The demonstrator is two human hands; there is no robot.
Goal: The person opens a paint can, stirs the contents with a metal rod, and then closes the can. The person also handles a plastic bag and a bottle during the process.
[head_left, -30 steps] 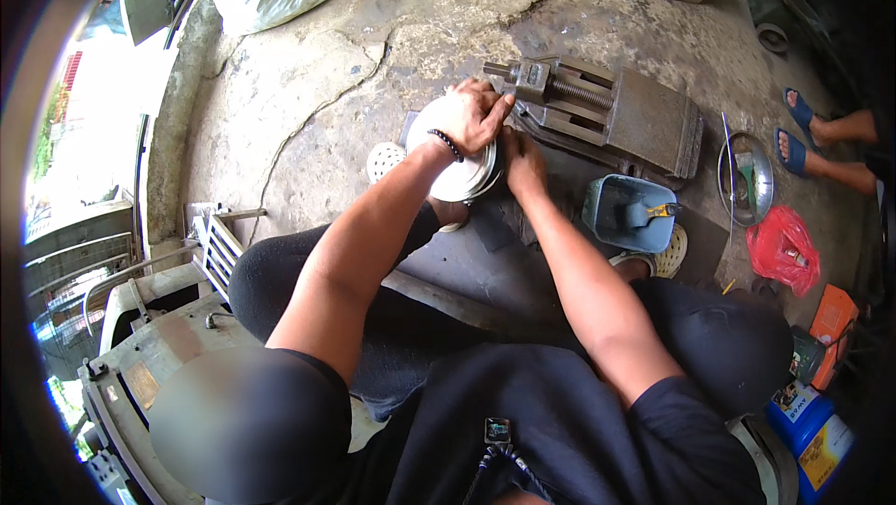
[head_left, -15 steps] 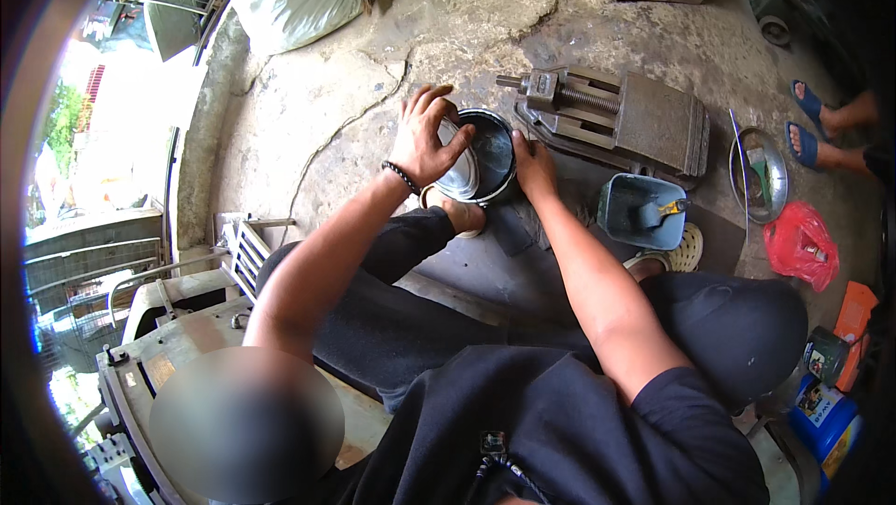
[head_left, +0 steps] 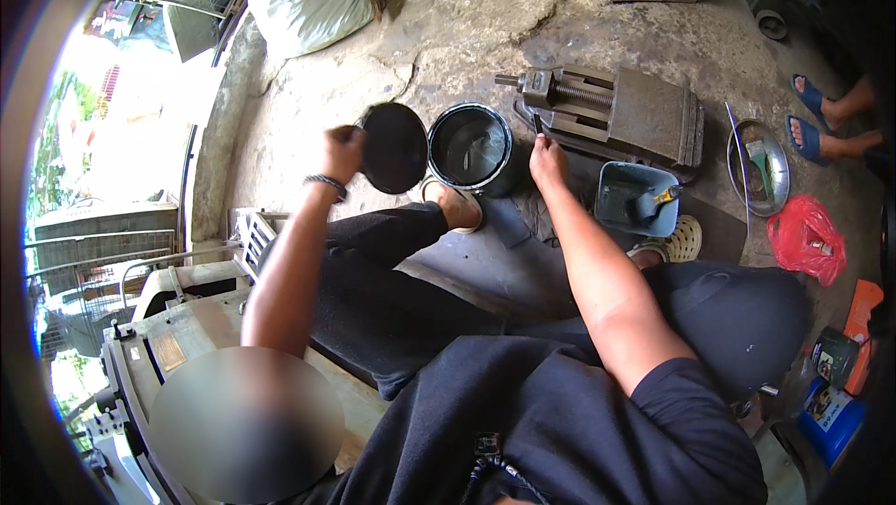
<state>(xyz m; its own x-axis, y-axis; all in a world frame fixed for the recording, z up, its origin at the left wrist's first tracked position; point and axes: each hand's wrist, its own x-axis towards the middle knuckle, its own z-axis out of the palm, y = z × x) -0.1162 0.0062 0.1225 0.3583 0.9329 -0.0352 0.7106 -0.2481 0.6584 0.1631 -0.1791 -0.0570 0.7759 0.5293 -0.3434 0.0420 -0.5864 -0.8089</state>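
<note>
Lid (head_left: 394, 146) off now: half a second ago it covered the can (head_left: 471, 147); the left hand (head_left: 342, 151) grips its edge, holding it left of the can at upper centre. Right hand (head_left: 547, 159) closes around a thin tool beside the rim, near the vise (head_left: 616, 113). Dark contents are exposed, so opening looks done.
</note>
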